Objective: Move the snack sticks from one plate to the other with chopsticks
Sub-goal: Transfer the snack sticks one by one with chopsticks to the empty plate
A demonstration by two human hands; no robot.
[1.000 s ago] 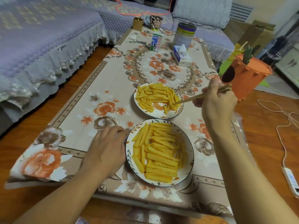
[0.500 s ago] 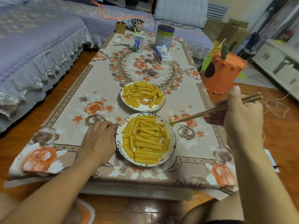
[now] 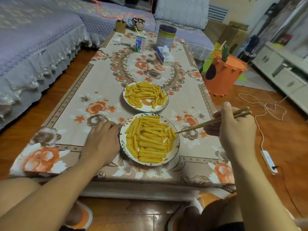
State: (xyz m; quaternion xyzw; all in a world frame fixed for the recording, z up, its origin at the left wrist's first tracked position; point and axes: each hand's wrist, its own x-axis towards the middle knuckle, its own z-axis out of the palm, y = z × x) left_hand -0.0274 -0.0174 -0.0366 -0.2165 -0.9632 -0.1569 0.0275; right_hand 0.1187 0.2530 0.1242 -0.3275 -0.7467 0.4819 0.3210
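The desk carries a floral cloth in beige, orange and brown. At its far end stand a milk carton with a straw, a cylindrical tin, a tissue box, a patterned mug and a small gold box. A quilted lavender sofa with a lace skirt flanks the desk on the left. An orange carrot-shaped bin stands on the wood floor to the right, beside a white cable and its inline switch. Nothing lies between the two plates.

The near plate (round, white, patterned rim) holds a dense layer of snack sticks; these are yellow, ridged and straight. The far plate holds a thinner layer.

The left hand rests flat on the cloth, fingers relaxed and touching the near plate's left rim. The right hand grips a pair of wooden chopsticks, fingers curled round them. The tips point down-left and sit over the near plate's right edge, at one stick there.

Compared with half a second ago, the chopstick tips have moved from just outside the near plate's rim to over it. The left hand keeps its place.
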